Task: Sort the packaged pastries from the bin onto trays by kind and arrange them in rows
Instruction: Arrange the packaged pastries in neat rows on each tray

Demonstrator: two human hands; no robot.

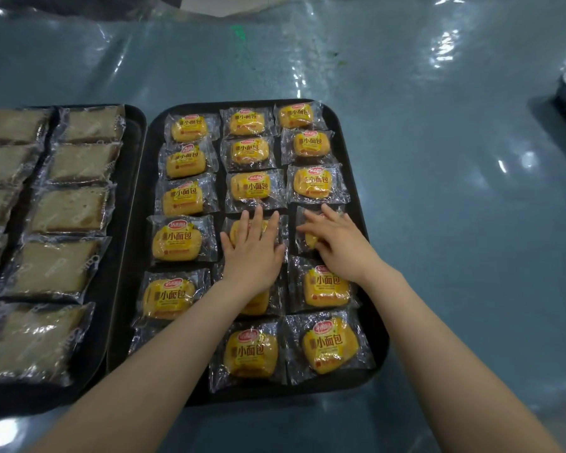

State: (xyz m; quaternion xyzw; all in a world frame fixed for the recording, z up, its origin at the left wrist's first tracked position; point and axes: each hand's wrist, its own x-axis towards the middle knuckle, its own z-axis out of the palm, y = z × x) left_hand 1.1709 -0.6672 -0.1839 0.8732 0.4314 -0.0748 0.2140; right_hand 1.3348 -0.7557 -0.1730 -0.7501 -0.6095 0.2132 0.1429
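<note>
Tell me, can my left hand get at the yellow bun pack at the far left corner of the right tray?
Probably yes. The left hand lies flat on a pack mid-tray, and the corner bun pack sits uncovered at the black tray's far edge, with only flat packs lying between.

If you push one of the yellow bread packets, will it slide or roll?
The bread packet lies flat in shiny wrap on the smooth black tray, so it would probably slide, not roll. It looks puffy and small, so likely light and squashy. The loose wrapper edges would probably crinkle.
</note>
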